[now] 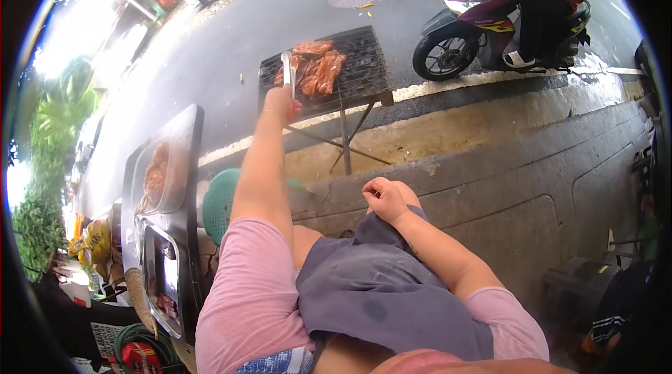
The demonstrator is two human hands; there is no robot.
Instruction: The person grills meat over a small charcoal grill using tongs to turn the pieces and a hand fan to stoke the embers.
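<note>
The left hand [282, 100], extended over the near left edge of a black wire-mesh grill on metal legs [365, 53], is closing around a pair of silver metal tongs [286, 69]. The tongs are pointing almost straight away from the person, their far ends reaching the left side of the glossy reddish-brown strips of meat [326, 73] that are lying on the mesh; whether they are touching or gripping any, I cannot tell. Most of the meat is lying just ahead and to the right of the left hand, the larger strips running lengthwise away from the person and leaning slightly right, while the farthest piece is lying more crosswise. The right hand [386, 197] is resting well back near the person's leg, curling loosely with nothing visible in it, so the left is clearly being the nearer one.
</note>
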